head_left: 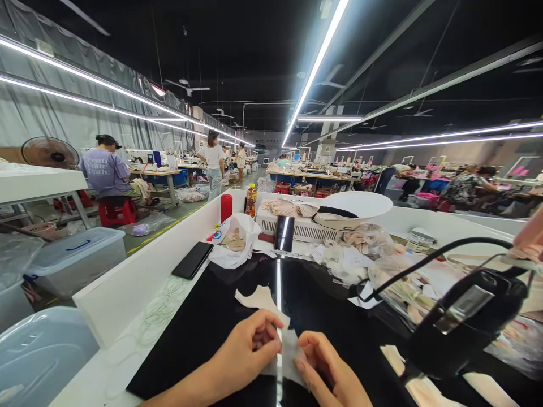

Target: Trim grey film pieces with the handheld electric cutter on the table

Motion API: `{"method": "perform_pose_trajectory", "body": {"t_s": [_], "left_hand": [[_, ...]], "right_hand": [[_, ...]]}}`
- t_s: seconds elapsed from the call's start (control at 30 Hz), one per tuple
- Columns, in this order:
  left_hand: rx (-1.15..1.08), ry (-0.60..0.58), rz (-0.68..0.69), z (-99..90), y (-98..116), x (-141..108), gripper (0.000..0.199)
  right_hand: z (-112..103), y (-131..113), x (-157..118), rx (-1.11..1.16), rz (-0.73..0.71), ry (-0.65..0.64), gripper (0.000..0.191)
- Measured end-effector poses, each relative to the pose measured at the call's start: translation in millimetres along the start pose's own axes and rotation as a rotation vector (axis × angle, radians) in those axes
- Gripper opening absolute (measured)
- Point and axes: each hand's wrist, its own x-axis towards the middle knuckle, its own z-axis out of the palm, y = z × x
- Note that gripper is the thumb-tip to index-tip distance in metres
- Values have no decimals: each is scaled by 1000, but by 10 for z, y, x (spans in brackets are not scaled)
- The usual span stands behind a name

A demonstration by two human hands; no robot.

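Observation:
Between my hands, over a glossy black work surface (220, 316), is a small pale fabric piece (291, 353). My right hand (328, 370) pinches its right edge between thumb and fingers. At its left edge, the fingers of my left hand (250, 342) are curled closed; whatever lies between the fingertips is hidden. A cream cut fabric piece (261, 298) with a curved outline lies just beyond my left fingers and runs toward them. To the right of my hands are more cream strips (394, 359), partly behind a black machine head (466, 322).
A black phone (193, 260) lies at the left. Behind the surface are a white plastic bag (237, 240), a bottle (250, 200) and a white vented box (271, 225). Bagged fabric scraps (407, 277) crowd the right. A low white partition (148, 254) borders the left; people sit beyond.

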Motion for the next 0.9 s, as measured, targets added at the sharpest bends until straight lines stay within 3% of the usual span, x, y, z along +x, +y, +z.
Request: {"method": "perform_pose_trajectory", "body": {"t_s": [0.1,0.27,0.4,0.53,0.9], "left_hand": [[63,64,25,-51,-3,60,31],[258,138,82,-256,102,207,16],[486,152,144,-504,225,361,8],[678,132,196,-667,176,528,8],[1046,3,245,-641,-149,666,23]], "right_hand": [[1,14,96,-82,-40,31,22],[100,-64,388,-227,-133,129,25],[176,-120,674,-305,-160,145,23],[266,-77,841,-403,-151,152,22],[376,211,887,-688,-231,133,33]]}}
